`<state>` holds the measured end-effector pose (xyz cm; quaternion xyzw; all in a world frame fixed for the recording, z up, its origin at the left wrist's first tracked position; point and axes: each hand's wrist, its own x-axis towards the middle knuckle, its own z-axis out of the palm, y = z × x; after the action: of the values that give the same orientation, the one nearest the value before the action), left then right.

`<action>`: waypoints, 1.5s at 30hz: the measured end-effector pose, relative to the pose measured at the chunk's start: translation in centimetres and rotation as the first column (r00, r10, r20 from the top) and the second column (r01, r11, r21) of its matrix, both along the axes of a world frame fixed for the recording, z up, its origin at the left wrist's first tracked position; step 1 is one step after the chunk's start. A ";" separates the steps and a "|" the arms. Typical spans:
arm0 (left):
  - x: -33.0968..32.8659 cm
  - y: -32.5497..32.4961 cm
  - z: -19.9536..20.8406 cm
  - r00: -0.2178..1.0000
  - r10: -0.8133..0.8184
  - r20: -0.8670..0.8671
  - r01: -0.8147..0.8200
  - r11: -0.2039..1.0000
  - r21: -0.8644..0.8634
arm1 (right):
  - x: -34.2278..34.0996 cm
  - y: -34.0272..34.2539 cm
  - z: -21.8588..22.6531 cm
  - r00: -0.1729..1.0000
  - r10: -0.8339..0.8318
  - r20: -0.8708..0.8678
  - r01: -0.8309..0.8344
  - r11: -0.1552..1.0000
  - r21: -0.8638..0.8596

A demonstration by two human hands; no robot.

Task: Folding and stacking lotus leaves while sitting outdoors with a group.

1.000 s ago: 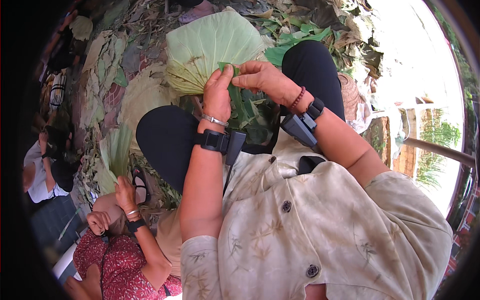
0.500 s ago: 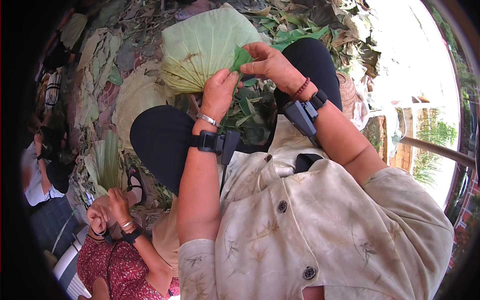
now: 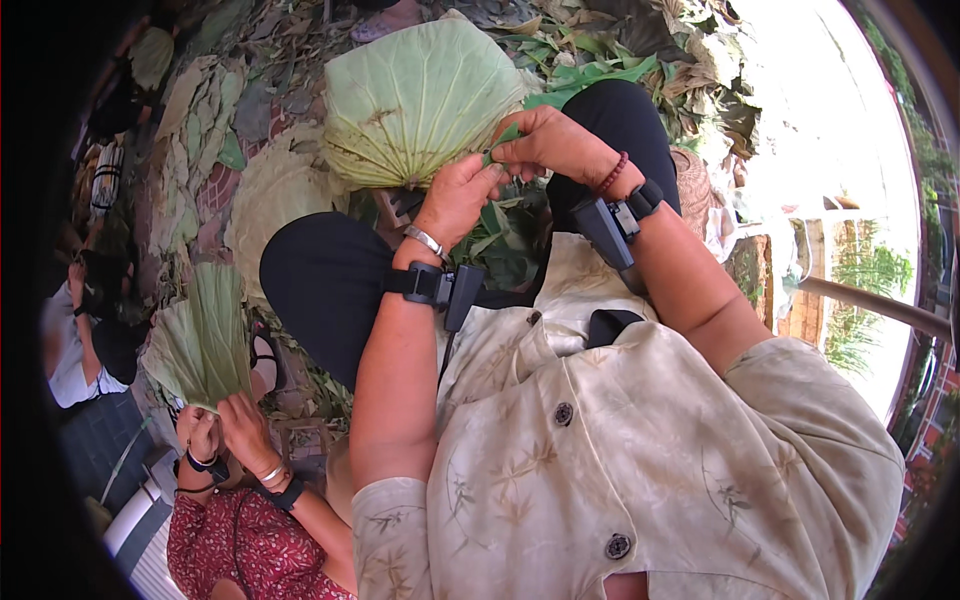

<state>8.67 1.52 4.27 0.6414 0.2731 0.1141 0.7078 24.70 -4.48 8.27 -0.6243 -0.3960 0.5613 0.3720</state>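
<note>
My left hand [image 3: 460, 195] and my right hand [image 3: 545, 145] meet between my knees, fingers pinched together on a small green leaf piece [image 3: 507, 137]. Only a bit of that piece shows above the fingertips; the rest is hidden by them. Just beyond my hands lies a broad pale green leaf [image 3: 420, 90], its veins fanning out from the near edge and brown marks near its middle. Whether it is one leaf or a stack, I cannot tell. Darker green leaves [image 3: 510, 245] lie below my hands, between my legs.
On the left, a co-worker in a red patterned top [image 3: 250, 545] holds a folded pale leaf [image 3: 205, 335] in both hands. Flattened dry leaves [image 3: 275, 195] and leaf scraps cover the brick ground. A woven straw item [image 3: 692, 180] sits beyond my right knee. Another person [image 3: 90, 340] is at the far left.
My hands have come closer together, the right turning inward, and less of the green leaf piece shows. The co-worker's hands have shifted on the folded leaf, which is spread wider.
</note>
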 end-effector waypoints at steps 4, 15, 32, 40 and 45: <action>0.3 0.1 -0.3 0.987 0.157 0.040 -0.157 0.988 -0.006 | -1.1 0.3 -1.1 0.979 -0.174 -0.110 0.187 0.975 0.117; 0.1 0.5 0.2 0.848 0.486 0.211 -0.387 0.840 -0.379 | -2.0 1.3 -2.2 0.518 -0.377 -0.768 0.522 0.851 -0.065; -0.2 0.6 0.2 0.833 0.506 0.225 -0.334 0.783 -0.524 | -3.2 0.5 -1.2 0.996 -0.040 -0.079 0.040 0.999 0.003; 0.7 0.5 -0.1 0.829 0.492 0.268 -0.315 0.805 -0.503 | -3.9 0.9 -3.1 0.937 -0.286 -0.198 0.312 0.944 0.112; 0.2 0.4 -0.6 0.911 0.347 0.224 -0.262 0.905 -0.335 | -3.8 1.2 -1.7 0.836 -0.394 -0.382 0.442 0.896 0.045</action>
<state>8.85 1.87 3.72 0.4538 0.2825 0.2710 0.8005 20.94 -3.28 6.61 -0.5553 -0.2102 0.5445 0.5925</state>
